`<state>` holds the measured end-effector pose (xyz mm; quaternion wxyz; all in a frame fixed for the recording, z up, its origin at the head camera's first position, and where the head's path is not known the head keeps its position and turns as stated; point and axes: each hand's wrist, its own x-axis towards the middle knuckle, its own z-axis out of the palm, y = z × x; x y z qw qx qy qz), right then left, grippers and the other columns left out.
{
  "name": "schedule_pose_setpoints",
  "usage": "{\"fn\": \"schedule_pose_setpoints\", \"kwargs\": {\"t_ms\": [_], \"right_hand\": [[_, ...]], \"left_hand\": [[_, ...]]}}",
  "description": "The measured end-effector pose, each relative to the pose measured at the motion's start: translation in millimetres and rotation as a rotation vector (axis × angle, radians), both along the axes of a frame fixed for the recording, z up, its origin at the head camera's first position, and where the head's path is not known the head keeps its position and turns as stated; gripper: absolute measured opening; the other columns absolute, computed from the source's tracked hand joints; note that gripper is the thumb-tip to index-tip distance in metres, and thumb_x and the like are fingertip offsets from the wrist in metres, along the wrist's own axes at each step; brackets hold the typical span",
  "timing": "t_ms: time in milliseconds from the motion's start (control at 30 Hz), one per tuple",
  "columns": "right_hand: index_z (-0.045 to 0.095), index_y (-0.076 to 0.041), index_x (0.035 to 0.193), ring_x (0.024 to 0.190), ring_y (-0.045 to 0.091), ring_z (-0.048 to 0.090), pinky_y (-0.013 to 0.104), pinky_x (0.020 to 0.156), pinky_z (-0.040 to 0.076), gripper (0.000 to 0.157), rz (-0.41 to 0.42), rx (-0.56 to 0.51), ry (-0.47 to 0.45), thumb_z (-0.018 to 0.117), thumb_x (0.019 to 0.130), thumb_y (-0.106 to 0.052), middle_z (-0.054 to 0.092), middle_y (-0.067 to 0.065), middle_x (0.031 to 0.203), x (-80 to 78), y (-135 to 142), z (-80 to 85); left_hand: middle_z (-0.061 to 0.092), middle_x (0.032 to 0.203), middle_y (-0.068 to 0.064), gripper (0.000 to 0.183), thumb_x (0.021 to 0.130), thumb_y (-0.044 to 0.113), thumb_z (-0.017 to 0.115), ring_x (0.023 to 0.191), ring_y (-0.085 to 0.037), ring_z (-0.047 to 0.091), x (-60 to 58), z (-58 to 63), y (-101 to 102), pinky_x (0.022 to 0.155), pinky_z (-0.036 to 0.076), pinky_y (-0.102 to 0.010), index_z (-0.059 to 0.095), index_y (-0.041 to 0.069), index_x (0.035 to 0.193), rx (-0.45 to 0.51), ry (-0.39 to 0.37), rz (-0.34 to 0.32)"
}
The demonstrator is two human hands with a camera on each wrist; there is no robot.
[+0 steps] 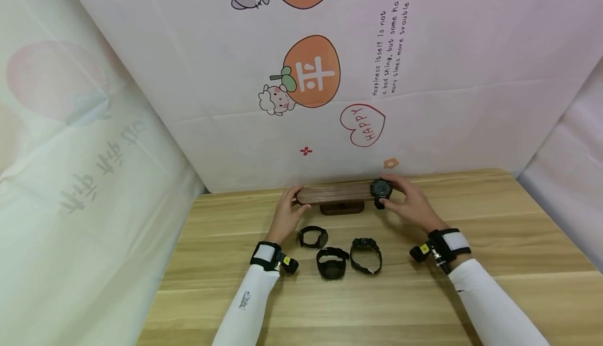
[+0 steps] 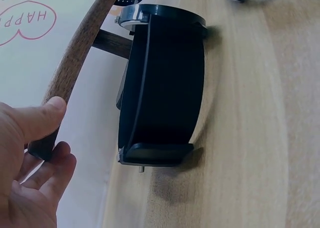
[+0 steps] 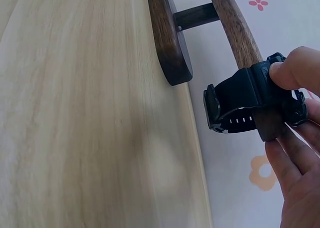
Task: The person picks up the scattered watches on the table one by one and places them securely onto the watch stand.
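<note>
left hand [image 1: 285, 215] pinched the long brown wooden bar [image 1: 338, 193], right hand [image 1: 412, 205] the black round-faced watch [image 1: 381, 188] around it.

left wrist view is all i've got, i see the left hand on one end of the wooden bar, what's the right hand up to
Observer: The right hand is at the bar's other end, holding a watch whose strap loops around the wooden bar.

Operator: ok and my view is mostly one big strap, how many are lying loose

Observer: Three loose watches in all, lying on the table; in the head view they sit below the bar.
</note>
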<state>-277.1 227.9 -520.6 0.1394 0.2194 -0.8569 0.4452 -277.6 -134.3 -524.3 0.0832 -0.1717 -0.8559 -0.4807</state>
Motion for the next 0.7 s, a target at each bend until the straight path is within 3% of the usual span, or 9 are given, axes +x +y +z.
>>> {"fn": "schedule_pose_setpoints", "kwargs": {"t_ms": [133,467,700], "right_hand": [[0.047,-0.008,0.141,0.124,0.034,0.047,0.058,0.103,0.038,0.065,0.004,0.007,-0.002,0.077,0.083,-0.017,0.047,0.013,0.142,0.5,-5,3.4],[0.049,-0.013,0.141,0.130,0.033,0.039,0.060,0.106,0.032,0.067,-0.018,0.034,-0.026,0.078,0.082,-0.025,0.047,0.011,0.143,-1.2,-11,4.0],[0.049,-0.014,0.140,0.131,0.033,0.038,0.060,0.106,0.032,0.067,-0.016,0.039,-0.032,0.077,0.082,-0.031,0.046,0.010,0.144,-1.9,-15,2.6]], "left_hand": [[0.046,0.137,-0.004,0.058,0.090,0.014,0.069,0.122,-0.018,0.046,-0.3,1.0,0,0.100,0.046,-0.035,0.045,0.016,0.143,-0.002,0.005,0.002],[0.046,0.138,-0.005,0.059,0.089,0.015,0.069,0.123,-0.020,0.046,-0.3,-1.1,-1,0.100,0.047,-0.036,0.044,0.018,0.143,-0.008,0.017,0.001],[0.046,0.137,-0.004,0.060,0.089,0.017,0.069,0.123,-0.019,0.046,-0.6,-2.4,0,0.099,0.047,-0.036,0.044,0.012,0.144,-0.012,0.012,0.000]]}}
